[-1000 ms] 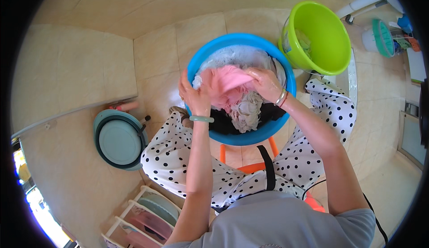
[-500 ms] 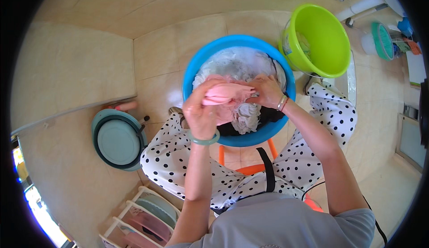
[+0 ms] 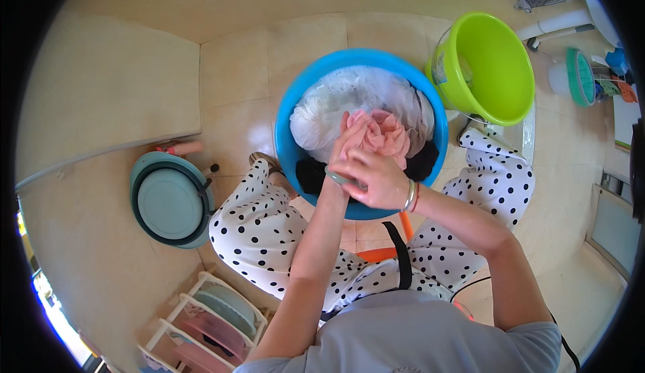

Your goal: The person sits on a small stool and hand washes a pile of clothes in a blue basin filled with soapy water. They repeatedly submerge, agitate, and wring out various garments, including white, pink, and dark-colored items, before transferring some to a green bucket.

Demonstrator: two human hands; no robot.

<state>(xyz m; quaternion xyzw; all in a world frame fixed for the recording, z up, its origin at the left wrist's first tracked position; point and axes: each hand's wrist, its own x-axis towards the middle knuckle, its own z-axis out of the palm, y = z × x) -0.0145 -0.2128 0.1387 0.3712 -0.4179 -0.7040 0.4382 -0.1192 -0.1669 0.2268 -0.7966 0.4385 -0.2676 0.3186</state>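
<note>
A blue basin point(image 3: 289, 171) of soapy water holds white laundry point(image 3: 316, 114), dark cloth point(image 3: 422, 161) and a bunched pink cloth point(image 3: 383, 134). My left hand point(image 3: 347, 141) is closed on the left side of the pink cloth, its fingers partly hidden. Around my left wrist sits a pale green bangle point(image 3: 336, 177). My right hand point(image 3: 376, 179) crosses over that wrist with its fingers bent and closed on the bangle. A light bangle and a red string circle my right wrist.
A lime green bucket point(image 3: 497, 71) stands at the basin's far right. Stacked teal basins point(image 3: 169, 202) lie left, and a white rack point(image 3: 201, 306) with more basins is at lower left. My knees in dotted trousers flank the blue basin, which rests above an orange stool point(image 3: 406, 225).
The pink cloth, held up between both hands before, is now lower over the laundry. My right hand has let go of it and moved down and left to my left wrist.
</note>
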